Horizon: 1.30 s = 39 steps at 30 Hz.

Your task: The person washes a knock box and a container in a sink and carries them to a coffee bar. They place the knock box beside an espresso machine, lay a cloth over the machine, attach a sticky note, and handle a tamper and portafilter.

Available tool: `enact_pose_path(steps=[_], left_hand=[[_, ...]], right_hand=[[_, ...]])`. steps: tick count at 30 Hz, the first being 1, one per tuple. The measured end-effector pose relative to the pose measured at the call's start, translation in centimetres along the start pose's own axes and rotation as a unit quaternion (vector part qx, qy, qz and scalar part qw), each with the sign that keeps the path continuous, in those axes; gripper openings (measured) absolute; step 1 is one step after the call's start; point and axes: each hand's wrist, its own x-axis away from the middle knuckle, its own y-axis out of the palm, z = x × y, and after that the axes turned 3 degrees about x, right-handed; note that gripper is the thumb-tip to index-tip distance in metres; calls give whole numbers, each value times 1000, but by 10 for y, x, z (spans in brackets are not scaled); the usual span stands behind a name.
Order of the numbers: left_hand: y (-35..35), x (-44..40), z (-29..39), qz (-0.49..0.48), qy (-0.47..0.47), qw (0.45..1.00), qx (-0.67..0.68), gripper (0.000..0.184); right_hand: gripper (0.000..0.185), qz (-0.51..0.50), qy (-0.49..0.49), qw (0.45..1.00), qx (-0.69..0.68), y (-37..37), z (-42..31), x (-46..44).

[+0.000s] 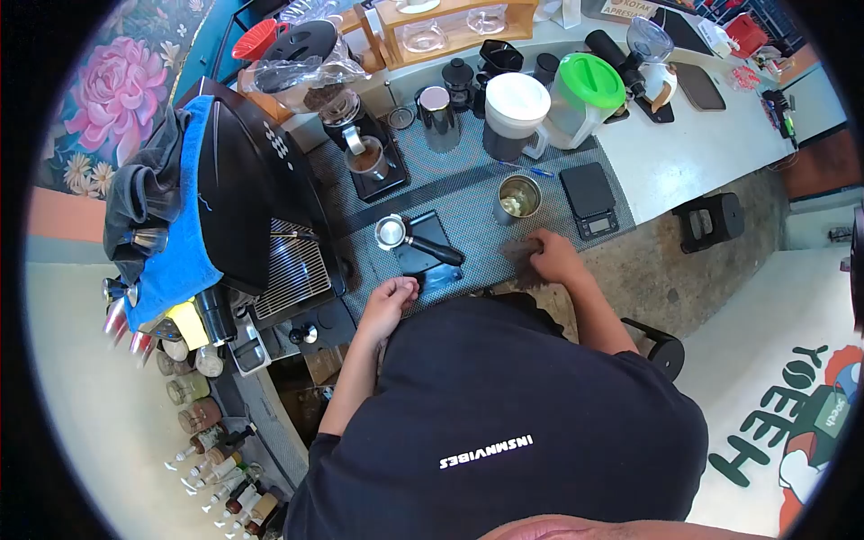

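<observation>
My left hand [390, 304] is at the counter's front edge with its fingers curled together; whether anything is in them is hidden. Just beyond it, a portafilter [392, 232] with a black handle rests on a black tamping mat [416, 261]. The mat's front part looks shiny and bluish. My right hand [555, 258] grips a dark grey-brown cloth [521, 256] that lies on the counter's mesh mat. A metal cup [517, 200] with pale contents stands just past the cloth. Right of the cup is a black digital scale [589, 200].
An espresso machine [247, 180] with a blue towel [193, 207] stands left. Behind are a grinder [355, 135] with a glass of brown grounds, a white-lidded pitcher [516, 103] and a green-lidded pitcher [589, 85]. Bottles and jars line the lower left. A black stool [708, 223] stands right.
</observation>
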Motion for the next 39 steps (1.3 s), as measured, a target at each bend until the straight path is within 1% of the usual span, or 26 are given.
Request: enact_pose_path(steps=[2, 5, 6, 8, 9, 11, 12, 15, 16, 20, 22, 25, 28, 31, 32, 35, 37, 38, 39], left_hand=[[2, 4, 4, 5, 5, 1000, 14, 28], [-12, 4, -3, -1, -2, 1000, -30, 32], [-16, 6, -7, 15, -9, 1000, -22, 31], [-18, 15, -5, 44, -25, 999, -8, 28], [-22, 17, -9, 49, -27, 998, 2, 28], [-32, 18, -20, 59, -32, 997, 22, 27], [-35, 17, -27, 59, -33, 997, 26, 27], [-39, 19, -34, 63, -35, 997, 37, 26], [-35, 24, -31, 62, -40, 997, 38, 26], [-31, 28, -33, 49, -29, 998, 33, 25], [-32, 29, -32, 53, -41, 997, 42, 25], [-34, 32, -32, 53, -52, 997, 28, 29], [-41, 36, -38, 66, -44, 997, 27, 30], [-47, 45, -48, 89, -45, 994, 35, 29], [-49, 49, -51, 97, -47, 993, 38, 28], [-57, 54, -69, 104, -46, 991, 73, 28], [-57, 58, -73, 110, -42, 991, 68, 29], [-57, 60, -75, 113, -40, 991, 66, 29], [-57, 62, -75, 114, -40, 991, 63, 29]], right_hand=[[60, 10, 43, 999, 13, -10, 11, -17], [82, 205, 25, 976, 67, -13, 17, -29], [90, 201, 1, 975, 90, -16, 19, -31], [107, 194, -42, 971, 136, -31, -2, -27], [111, 183, -91, 976, 72, -25, 1, -31], [118, 157, -188, 968, -56, -4, 10, -42], [118, 146, -194, 964, -109, 8, 11, -47], [114, 111, -158, 945, -265, 37, 6, -55], [106, 132, -161, 938, -277, 40, -1, -54], [94, 191, -126, 933, -279, 50, -19, -57], [88, 213, -113, 930, -276, 49, -25, -57], [82, 240, -117, 935, -232, 39, -30, -54], [78, 289, -125, 911, -267, 23, -31, -53], [77, 327, -73, 876, -347, -8, -26, -59], [77, 372, -70, 871, -312, -26, -28, -57], [75, 448, -30, 858, -250, -61, 11, -80], [72, 472, 44, 854, -213, -89, 21, -85], [72, 459, 59, 857, -227, -101, 36, -92], [73, 477, 59, 852, -206, -111, 52, -102]])
